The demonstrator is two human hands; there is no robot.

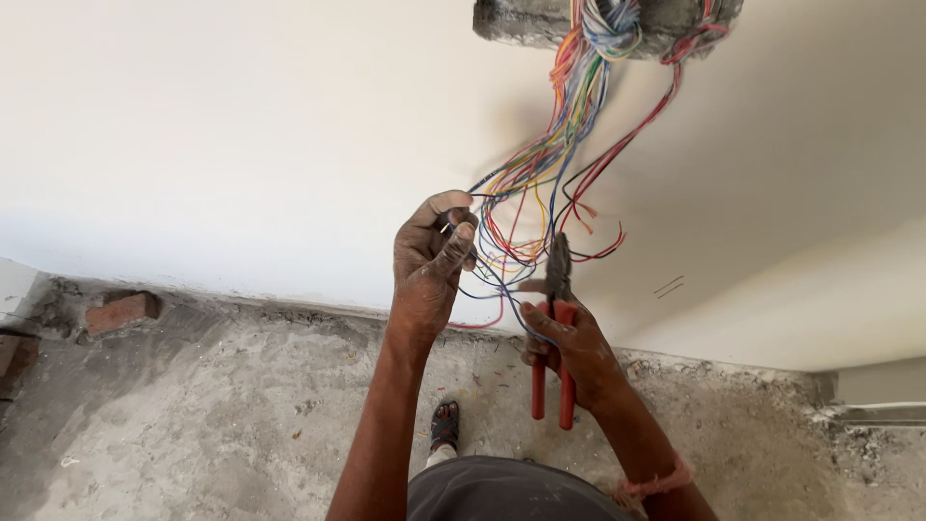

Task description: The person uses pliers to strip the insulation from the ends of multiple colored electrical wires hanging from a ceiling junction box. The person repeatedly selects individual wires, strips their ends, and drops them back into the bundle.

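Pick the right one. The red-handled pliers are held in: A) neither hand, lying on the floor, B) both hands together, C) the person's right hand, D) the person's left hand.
C: the right hand wraps the red handles of the pliers, their dark head pointing up at the coloured wires, while the left hand pinches thin wires between its fingertips and does not touch the tool.
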